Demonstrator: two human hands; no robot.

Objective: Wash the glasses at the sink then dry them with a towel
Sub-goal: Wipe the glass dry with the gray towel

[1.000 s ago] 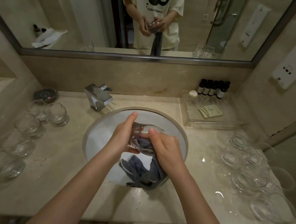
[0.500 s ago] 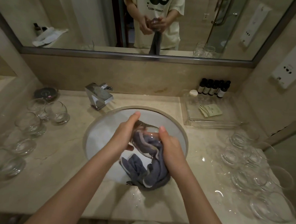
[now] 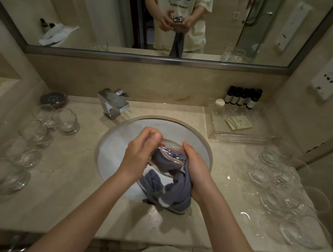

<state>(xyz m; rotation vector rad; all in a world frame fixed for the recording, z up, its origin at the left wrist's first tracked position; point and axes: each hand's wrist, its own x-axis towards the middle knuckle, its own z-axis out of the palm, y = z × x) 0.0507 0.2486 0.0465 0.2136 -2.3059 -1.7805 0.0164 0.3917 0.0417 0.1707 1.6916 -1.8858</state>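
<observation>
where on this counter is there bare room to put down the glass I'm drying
Bare marble counter lies front left, between the round white sink and the left row of clear glasses. Another strip runs behind the sink, right of the chrome faucet. The right side is crowded with clear glasses.

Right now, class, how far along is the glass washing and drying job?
Judging by position only: glasses on the right counter may be finished. In hand: the left hand holds a glass while the right hand works the grey towel. Glasses on the left counter possibly remain.

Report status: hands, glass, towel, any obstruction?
Left hand grips glass over sink. Right hand holds grey towel, part stuffed inside glass. Nothing in the way.
</observation>
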